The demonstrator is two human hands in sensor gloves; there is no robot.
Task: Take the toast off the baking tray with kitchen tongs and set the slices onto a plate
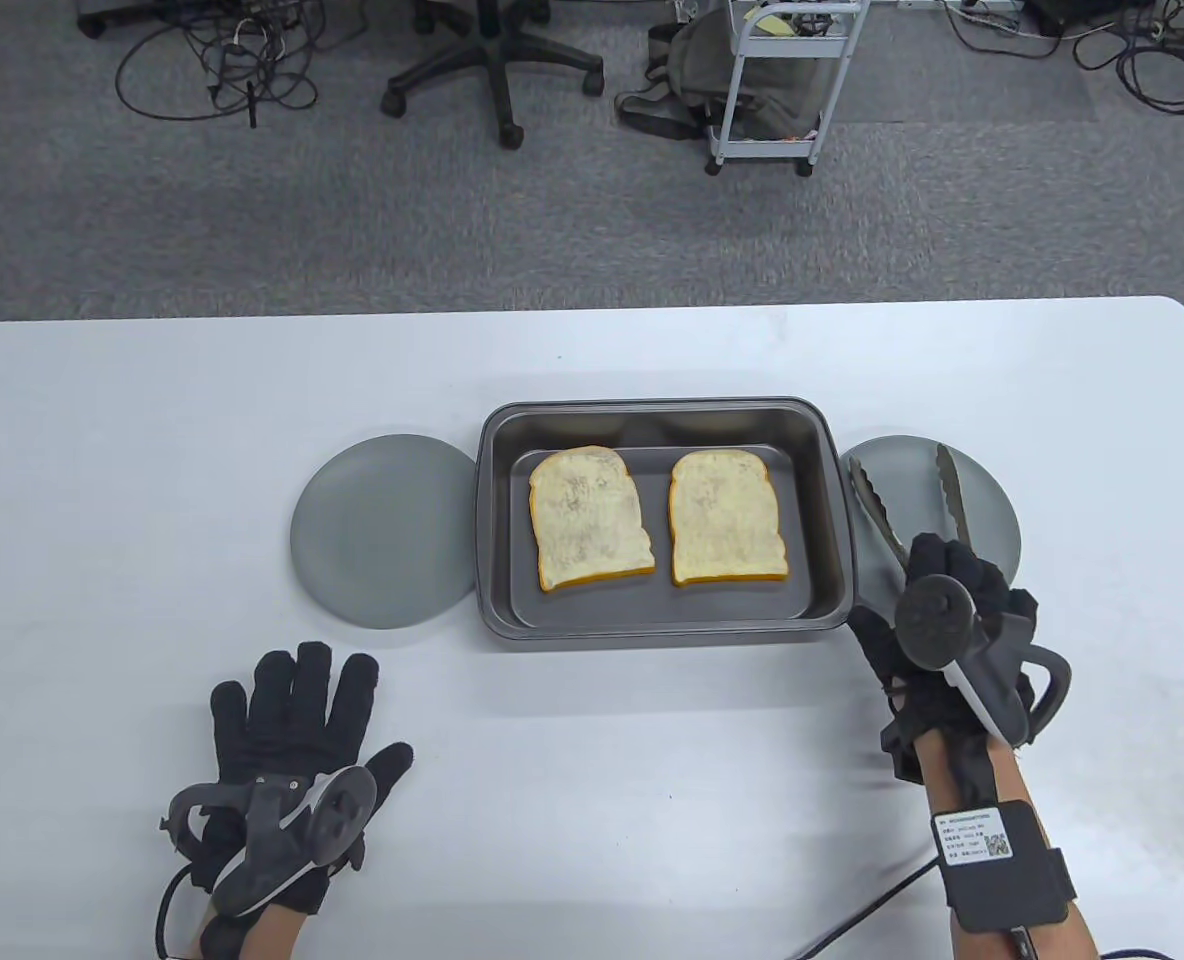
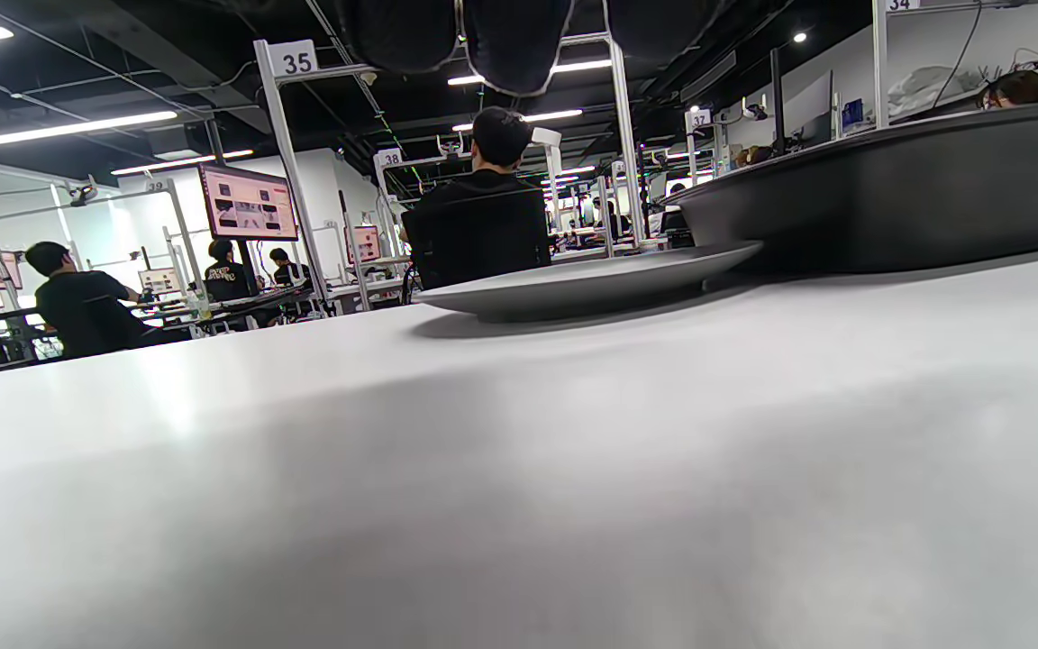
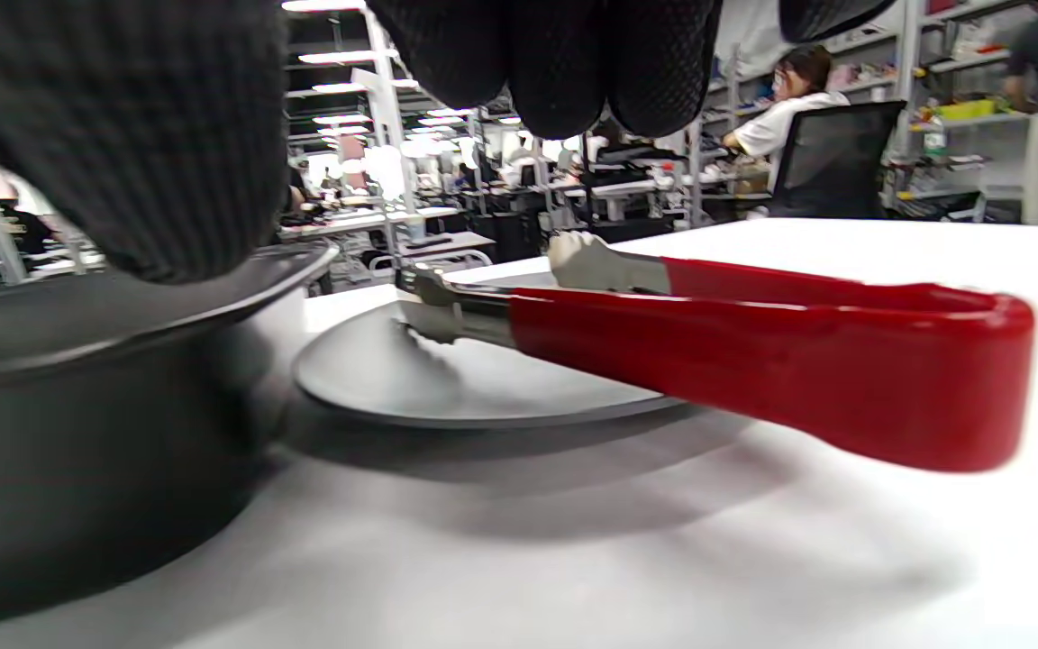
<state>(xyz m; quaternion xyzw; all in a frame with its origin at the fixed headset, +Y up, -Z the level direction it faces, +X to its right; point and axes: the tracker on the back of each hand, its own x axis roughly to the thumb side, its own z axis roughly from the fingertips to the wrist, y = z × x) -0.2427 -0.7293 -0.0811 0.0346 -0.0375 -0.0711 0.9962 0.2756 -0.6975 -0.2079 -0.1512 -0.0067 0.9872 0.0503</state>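
Baking tray (image 1: 497,520), centre of white table (image 1: 152,400): two toast slices (image 1: 590,517) side by side inside. Grey plates: left plate (image 1: 382,530); right plate (image 1: 992,505), red-handled tongs (image 3: 753,342) resting across it. Right hand (image 1: 952,625) above the tong handles, fingers hanging over them, grip cannot be told. Left hand (image 1: 297,740) flat on the table, fingers spread, near left.

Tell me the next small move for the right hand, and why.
Probably lower the right hand and close its fingers round the red handles of the tongs. In the wrist view the tongs lie ungripped, tips on the right plate, fingers above them. Both toast slices are in the tray; the left hand rests flat.
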